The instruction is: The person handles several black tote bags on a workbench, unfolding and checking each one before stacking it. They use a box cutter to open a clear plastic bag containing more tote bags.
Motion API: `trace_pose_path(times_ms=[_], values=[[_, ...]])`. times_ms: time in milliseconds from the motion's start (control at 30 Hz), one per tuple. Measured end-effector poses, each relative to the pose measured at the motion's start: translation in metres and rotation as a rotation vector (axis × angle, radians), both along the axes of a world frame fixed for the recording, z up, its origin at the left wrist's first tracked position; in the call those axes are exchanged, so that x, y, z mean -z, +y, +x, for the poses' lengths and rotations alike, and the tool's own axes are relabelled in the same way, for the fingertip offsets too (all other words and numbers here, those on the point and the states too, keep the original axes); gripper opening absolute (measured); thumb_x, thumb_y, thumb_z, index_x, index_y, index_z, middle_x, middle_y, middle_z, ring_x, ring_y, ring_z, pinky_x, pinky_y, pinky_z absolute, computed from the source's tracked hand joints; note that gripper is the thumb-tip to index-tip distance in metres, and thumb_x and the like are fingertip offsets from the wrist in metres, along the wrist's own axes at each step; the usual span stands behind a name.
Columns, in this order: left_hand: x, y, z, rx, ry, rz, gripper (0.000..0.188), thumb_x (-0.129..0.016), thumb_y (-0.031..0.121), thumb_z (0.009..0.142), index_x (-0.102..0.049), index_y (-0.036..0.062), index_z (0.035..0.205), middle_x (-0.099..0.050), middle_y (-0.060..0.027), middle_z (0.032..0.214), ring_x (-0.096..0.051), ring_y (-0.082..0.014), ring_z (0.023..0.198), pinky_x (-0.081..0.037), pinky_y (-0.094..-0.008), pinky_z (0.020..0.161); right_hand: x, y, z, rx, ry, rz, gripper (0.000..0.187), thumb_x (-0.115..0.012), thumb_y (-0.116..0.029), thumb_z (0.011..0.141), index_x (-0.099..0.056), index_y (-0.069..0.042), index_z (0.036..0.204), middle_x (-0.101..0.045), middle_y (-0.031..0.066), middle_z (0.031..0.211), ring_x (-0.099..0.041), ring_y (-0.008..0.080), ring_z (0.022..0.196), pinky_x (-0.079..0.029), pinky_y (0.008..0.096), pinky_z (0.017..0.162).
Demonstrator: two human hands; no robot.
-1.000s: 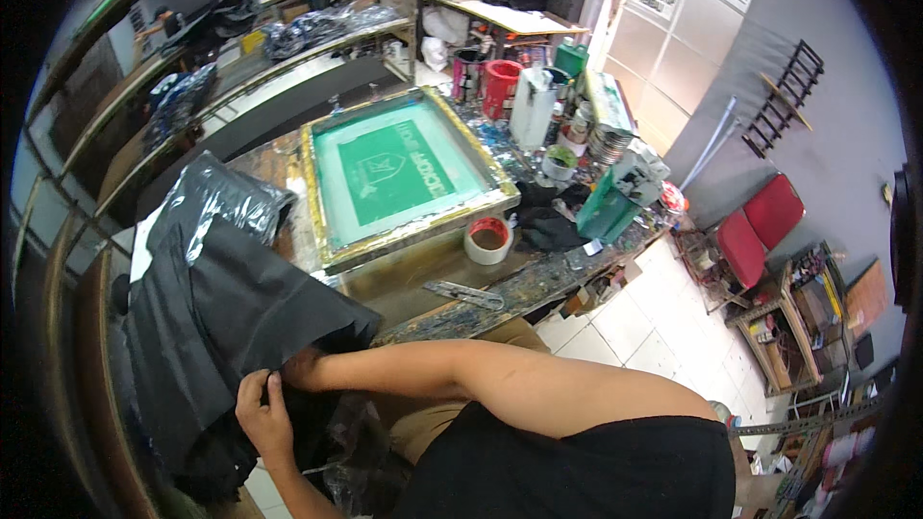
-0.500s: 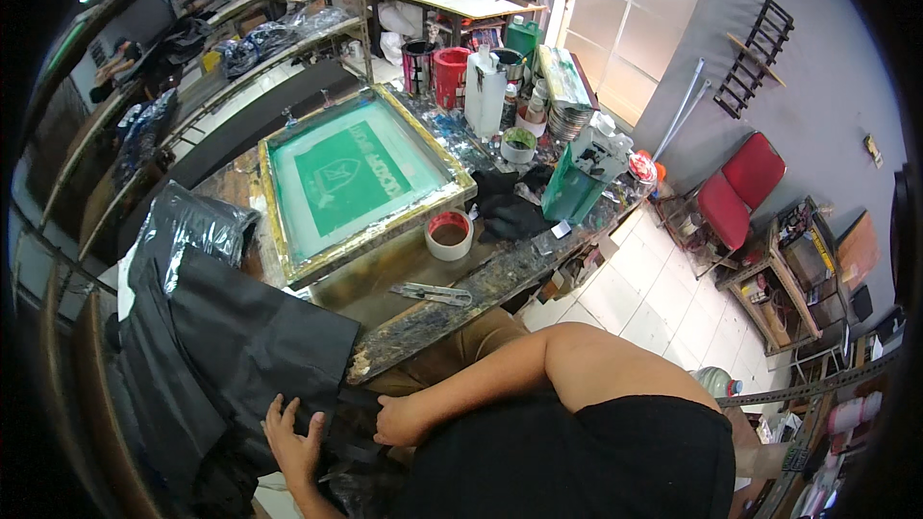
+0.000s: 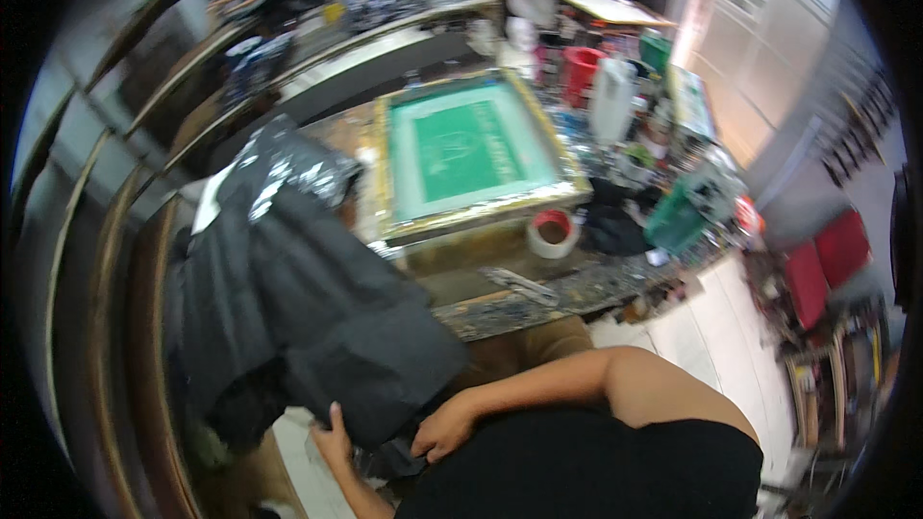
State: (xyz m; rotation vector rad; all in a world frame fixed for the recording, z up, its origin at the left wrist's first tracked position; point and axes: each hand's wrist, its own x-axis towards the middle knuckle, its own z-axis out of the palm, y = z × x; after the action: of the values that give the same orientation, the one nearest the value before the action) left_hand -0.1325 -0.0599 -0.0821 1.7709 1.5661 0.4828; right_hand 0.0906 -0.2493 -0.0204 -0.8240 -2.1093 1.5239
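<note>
A large black fabric piece [image 3: 336,317], perhaps a flat bag, drapes off the left end of the worktable toward me. My left hand [image 3: 333,447] is at its lower edge, one finger raised and apart from the others; motion blurs it. To its right, my right hand [image 3: 442,431] is closed at the fabric's near corner, fingers curled over dark material by my black shirt. What it pinches is mostly hidden. Beyond the fabric lies glossy black plastic [image 3: 293,168]. A screen-printing frame [image 3: 461,149] with a green stencil rests on the table.
A tape roll [image 3: 553,233] and a utility knife [image 3: 519,285] lie near the table's front edge. Farther right stand a white jug [image 3: 611,101], a red tub [image 3: 581,75] and a green container [image 3: 673,216]. Drying racks [image 3: 144,327] line the left; a red chair [image 3: 827,264] stands right.
The view has swung left, so the scene sits farther right and is blurred. My left hand's fingers, spread before, are now closer together at the fabric's edge. My right hand stays curled.
</note>
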Motion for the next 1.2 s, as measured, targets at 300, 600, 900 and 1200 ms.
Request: trace_pose_path(times_ms=[300, 600, 900, 1200], values=[[-0.064, -0.024, -0.002, -0.123, 0.087, 0.219, 0.059, -0.078, 0.039, 0.093, -0.061, -0.0101, 0.122, -0.071, -0.0301, 0.117, -0.069, -0.0444, 0.107, -0.053, -0.0453, 0.095, -0.009, -0.007, 0.002, -0.055, -0.110, -0.142, 0.052, -0.047, -0.028, 0.110, -0.050, 0.011, 0.145, -0.061, 0.0326, 0.138, -0.059, 0.0442, 0.129, -0.047, 0.0478, 0.107], [-0.158, -0.052, 0.060, 0.596, -0.171, 0.175, 0.044, -0.063, 0.038, 0.104, -0.063, -0.0054, 0.097, -0.064, -0.0345, 0.087, -0.063, -0.0536, 0.082, -0.049, -0.0509, 0.071, -0.007, -0.004, -0.004, -0.083, -0.119, -0.122, 0.051, -0.051, -0.034, 0.109, -0.054, 0.005, 0.143, -0.063, 0.0290, 0.137, -0.059, 0.0458, 0.129, -0.047, 0.0499, 0.108], [-0.201, 0.049, 0.050, 0.200, -0.521, 0.250, 0.039, -0.066, 0.032, 0.106, -0.063, -0.0028, 0.089, -0.059, 0.0004, 0.081, -0.052, -0.0106, 0.080, -0.046, -0.0334, 0.071, -0.045, -0.005, 0.003, 0.158, -0.021, -0.041, 0.053, -0.061, -0.031, 0.106, -0.050, 0.000, 0.148, -0.060, 0.0250, 0.142, -0.058, 0.0418, 0.132, -0.048, 0.0513, 0.107], [-0.209, 0.260, -0.011, -0.126, -0.562, 0.215, 0.052, -0.066, 0.039, 0.103, -0.067, -0.0072, 0.127, -0.072, -0.0150, 0.123, -0.068, -0.0262, 0.110, -0.048, -0.0375, 0.101, -0.057, 0.009, 0.016, 0.718, 0.218, 0.535, 0.065, -0.080, -0.018, 0.093, -0.053, -0.005, 0.151, -0.054, 0.0225, 0.153, -0.051, 0.0371, 0.144, -0.044, 0.0450, 0.117]])
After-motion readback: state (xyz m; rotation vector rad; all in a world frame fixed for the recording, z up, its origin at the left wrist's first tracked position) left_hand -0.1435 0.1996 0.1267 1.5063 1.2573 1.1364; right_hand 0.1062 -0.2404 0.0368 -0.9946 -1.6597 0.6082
